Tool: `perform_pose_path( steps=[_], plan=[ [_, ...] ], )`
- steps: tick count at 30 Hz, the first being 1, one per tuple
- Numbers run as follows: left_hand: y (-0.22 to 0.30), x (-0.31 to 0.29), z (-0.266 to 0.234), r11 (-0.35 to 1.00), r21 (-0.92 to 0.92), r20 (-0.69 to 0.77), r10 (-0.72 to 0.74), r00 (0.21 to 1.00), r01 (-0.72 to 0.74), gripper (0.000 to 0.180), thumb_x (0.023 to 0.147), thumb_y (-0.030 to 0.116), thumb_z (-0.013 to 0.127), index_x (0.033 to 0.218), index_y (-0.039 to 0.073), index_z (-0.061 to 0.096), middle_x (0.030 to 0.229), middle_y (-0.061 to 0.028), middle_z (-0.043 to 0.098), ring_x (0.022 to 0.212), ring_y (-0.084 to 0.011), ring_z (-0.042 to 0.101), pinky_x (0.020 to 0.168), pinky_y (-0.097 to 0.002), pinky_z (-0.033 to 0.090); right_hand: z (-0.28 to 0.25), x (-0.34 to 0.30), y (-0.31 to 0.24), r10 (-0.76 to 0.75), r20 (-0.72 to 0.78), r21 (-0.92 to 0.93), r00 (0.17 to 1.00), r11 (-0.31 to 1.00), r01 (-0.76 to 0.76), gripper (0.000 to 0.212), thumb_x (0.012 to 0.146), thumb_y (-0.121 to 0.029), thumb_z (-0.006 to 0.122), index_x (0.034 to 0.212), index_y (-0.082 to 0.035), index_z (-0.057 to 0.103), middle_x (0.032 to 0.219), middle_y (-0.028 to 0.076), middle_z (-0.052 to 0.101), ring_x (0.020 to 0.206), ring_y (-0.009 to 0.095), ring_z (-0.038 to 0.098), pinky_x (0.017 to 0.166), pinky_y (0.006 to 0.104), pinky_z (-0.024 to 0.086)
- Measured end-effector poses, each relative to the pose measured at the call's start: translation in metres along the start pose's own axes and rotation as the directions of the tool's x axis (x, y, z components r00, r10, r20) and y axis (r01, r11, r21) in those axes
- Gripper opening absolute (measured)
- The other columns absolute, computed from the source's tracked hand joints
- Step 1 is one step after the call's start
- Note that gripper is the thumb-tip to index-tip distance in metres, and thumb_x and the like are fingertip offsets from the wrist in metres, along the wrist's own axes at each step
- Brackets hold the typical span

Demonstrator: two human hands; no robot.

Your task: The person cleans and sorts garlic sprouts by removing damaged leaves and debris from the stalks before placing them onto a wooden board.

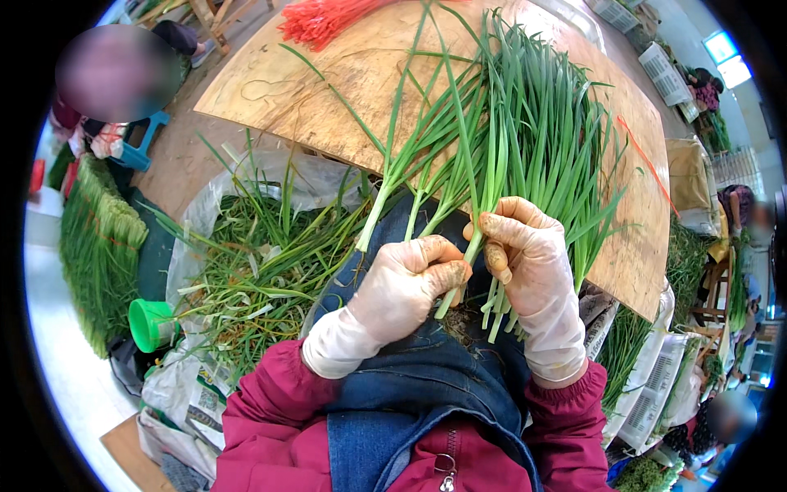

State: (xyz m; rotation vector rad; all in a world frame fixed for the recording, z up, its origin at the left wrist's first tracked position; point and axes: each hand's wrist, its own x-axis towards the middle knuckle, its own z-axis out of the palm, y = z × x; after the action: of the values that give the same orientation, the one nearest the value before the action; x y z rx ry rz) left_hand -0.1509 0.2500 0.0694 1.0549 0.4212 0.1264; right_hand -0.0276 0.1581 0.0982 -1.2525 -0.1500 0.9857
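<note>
My right hand (529, 250), in a dirty whitish glove, pinches a garlic chive (490, 180) between thumb and fingers, its white end slanting down toward my lap. Gloved alike, my left hand (414, 279) is closed with thumb and forefinger at the lower white stem of that stalk. Below my right hand several more white stem ends (497, 307) stick out. A thick heap of garlic chives (537, 107) lies on the wooden board, leaves pointing away from me. Left of it, a few loose stalks (377, 209) hang over the board's near edge.
The wooden board (279, 98) carries a bunch of red ties (328, 20) at its far edge. Trimmed leaves fill a plastic-lined pile (254, 254) at my left, near a green cup (153, 325). Bundled greens (98, 246) stand farther left. Other people sit around the room.
</note>
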Motion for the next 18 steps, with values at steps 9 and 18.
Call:
perform_pose_path(
  steps=[9,18],
  plan=[
    [-0.001,0.0,-0.002,0.928,-0.364,0.086,-0.059,0.995,0.086,0.025,0.083,0.02,0.051,0.079,-0.004,0.056,0.05,-0.0078,0.05,0.032,-0.0066,0.035,0.031,-0.0185,0.026,-0.004,0.0,0.003,0.032,0.01,0.163,0.999,0.986,-0.033,0.007,0.075,-0.002,0.057,0.077,0.004,0.055,0.069,0.012,0.059,0.045,0.009,0.048,0.037,0.0165,0.033],
    [0.004,-0.006,0.007,0.823,-0.532,0.136,-0.148,0.98,0.198,0.027,0.085,0.023,0.047,0.077,-0.003,0.052,0.049,-0.0058,0.046,0.03,-0.0089,0.033,0.03,-0.0232,0.03,-0.01,-0.001,0.007,-0.047,0.153,0.27,0.987,0.963,0.004,0.008,0.077,-0.002,0.054,0.082,0.003,0.055,0.073,0.015,0.059,0.046,0.011,0.049,0.04,0.0177,0.035]
  ],
)
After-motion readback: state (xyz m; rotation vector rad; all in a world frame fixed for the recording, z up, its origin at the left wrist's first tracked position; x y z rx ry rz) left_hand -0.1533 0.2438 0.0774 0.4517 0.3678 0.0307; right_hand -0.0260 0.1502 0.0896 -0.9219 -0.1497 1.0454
